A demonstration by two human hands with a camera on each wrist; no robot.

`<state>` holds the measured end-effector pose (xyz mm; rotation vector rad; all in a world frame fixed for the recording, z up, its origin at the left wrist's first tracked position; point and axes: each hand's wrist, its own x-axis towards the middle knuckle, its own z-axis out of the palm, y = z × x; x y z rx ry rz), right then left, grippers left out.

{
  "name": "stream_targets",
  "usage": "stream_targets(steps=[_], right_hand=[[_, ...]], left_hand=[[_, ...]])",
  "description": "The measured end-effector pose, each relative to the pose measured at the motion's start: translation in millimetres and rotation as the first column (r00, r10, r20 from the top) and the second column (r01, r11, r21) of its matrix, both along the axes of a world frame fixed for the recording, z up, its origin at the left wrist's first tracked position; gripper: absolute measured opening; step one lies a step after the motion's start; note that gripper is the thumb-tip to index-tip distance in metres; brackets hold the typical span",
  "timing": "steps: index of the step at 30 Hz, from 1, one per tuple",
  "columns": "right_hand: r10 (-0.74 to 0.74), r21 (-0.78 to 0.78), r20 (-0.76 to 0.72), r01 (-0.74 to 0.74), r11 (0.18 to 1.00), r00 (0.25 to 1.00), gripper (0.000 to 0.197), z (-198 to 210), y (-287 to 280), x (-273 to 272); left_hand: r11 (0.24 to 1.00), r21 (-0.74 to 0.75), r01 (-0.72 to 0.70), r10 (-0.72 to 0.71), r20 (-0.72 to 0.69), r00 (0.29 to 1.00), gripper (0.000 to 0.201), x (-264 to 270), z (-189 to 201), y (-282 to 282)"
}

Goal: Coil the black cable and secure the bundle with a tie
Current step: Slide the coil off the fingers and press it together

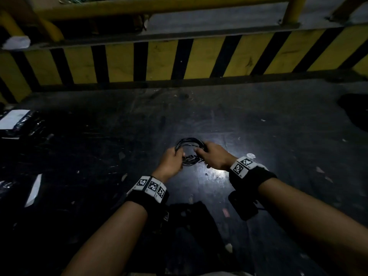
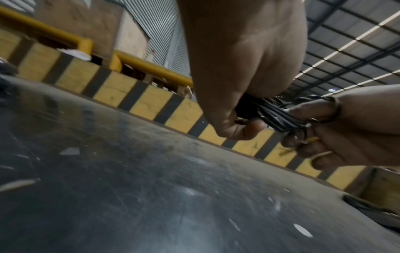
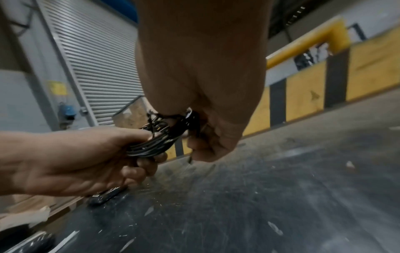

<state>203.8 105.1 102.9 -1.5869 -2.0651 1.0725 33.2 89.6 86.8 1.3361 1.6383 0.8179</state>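
Note:
The black cable [image 1: 189, 143] is wound into a small coil of several loops, held just above the dark scratched surface [image 1: 268, 126]. My left hand [image 1: 174, 159] grips the coil's left side with curled fingers; in the left wrist view the strands [image 2: 279, 119] run out of that fist [image 2: 238, 119]. My right hand [image 1: 208, 154] grips the right side, its thumb over the loops. The right wrist view shows the bundle [image 3: 155, 142] stretched between both hands [image 3: 207, 142]. A thin yellowish strip [image 2: 311, 140] is pinched among the right hand's fingers [image 2: 337, 137]; whether it wraps the bundle is hidden.
A yellow-and-black striped barrier [image 1: 179, 60] with a yellow rail [image 1: 159, 6] closes the far side. Black wrapped packs [image 1: 18, 122] and a white strip [image 1: 33, 190] lie at the left. A dark shape [image 1: 354, 112] sits at the right edge, and a black cloth-like item [image 1: 191, 226] lies near me.

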Motion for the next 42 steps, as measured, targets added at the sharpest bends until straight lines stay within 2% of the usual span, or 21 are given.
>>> stream_targets(steps=[2,5,7,10,13,19,24,26,28,30,32,34,37,39,42], right_hand=[[-0.028,0.003,-0.007,0.028,1.000,1.000,0.027,-7.3,0.0,5.8],[0.033,0.056,0.158,-0.042,0.998,0.987,0.033,-10.6,1.4,18.5],[0.111,0.054,0.232,-0.127,0.990,0.966,0.029,-10.1,-0.1,25.7],[0.173,0.053,0.284,-0.195,0.979,0.943,0.025,-9.2,-1.6,31.8],[0.133,0.085,0.235,-0.157,0.984,0.963,0.026,-11.7,-0.5,38.0],[0.022,-0.018,0.064,-0.021,1.000,0.998,0.032,-26.5,-9.0,50.1],[-0.035,-0.071,-0.124,0.026,0.997,0.992,0.011,-30.5,-14.1,39.2],[-0.072,-0.080,-0.105,0.063,0.995,0.992,0.010,-34.2,-13.9,37.9],[-0.055,-0.063,-0.038,0.053,0.997,0.998,0.010,-36.3,-15.8,39.6],[-0.034,-0.045,-0.035,0.032,0.998,0.999,0.011,-35.7,-18.8,42.1],[-0.047,-0.029,-0.066,0.045,0.999,0.997,0.014,-36.6,-18.8,45.9],[-0.060,-0.077,-0.106,0.052,0.996,0.992,0.020,-37.6,-19.3,51.4],[-0.092,-0.197,-0.258,0.041,0.980,0.962,0.011,-40.6,-24.6,57.2],[-0.146,-0.225,-0.339,0.070,0.972,0.929,0.017,-41.1,-28.8,58.5],[-0.195,-0.208,-0.327,0.131,0.969,0.925,0.014,-39.7,-32.8,57.9]], left_hand=[[0.998,-0.060,0.027,-0.025,0.034,0.999,0.030,9.6,-4.1,-1.6],[0.975,-0.177,0.135,-0.131,0.033,0.991,0.014,11.1,-9.6,-0.7],[0.958,-0.156,0.241,-0.254,-0.063,0.965,0.017,10.4,-9.3,2.2],[0.915,-0.116,0.385,-0.402,-0.247,0.882,0.016,17.3,0.9,4.8],[0.892,-0.129,0.434,-0.453,-0.291,0.843,0.023,27.3,4.7,4.8],[0.948,-0.105,0.299,-0.315,-0.210,0.926,0.024,37.2,-1.8,1.2],[0.963,-0.093,0.254,-0.269,-0.266,0.926,0.024,42.0,-10.9,3.7],[0.956,-0.083,0.281,-0.293,-0.293,0.910,0.026,41.7,-9.2,4.5],[0.934,-0.086,0.346,-0.355,-0.321,0.878,0.022,41.6,-5.3,5.4],[0.907,-0.084,0.412,-0.415,-0.335,0.846,0.021,42.8,-2.1,6.6],[0.899,-0.085,0.430,-0.433,-0.325,0.841,0.028,44.3,-3.4,9.2],[0.914,-0.089,0.395,-0.403,-0.307,0.862,0.028,46.5,-6.8,8.6],[0.925,-0.103,0.367,-0.380,-0.311,0.871,0.036,53.2,-14.5,8.0],[0.929,-0.117,0.352,-0.371,-0.302,0.878,0.038,57.2,-18.6,8.1],[0.929,-0.142,0.342,-0.369,-0.265,0.891,0.035,60.8,-23.5,10.8]])
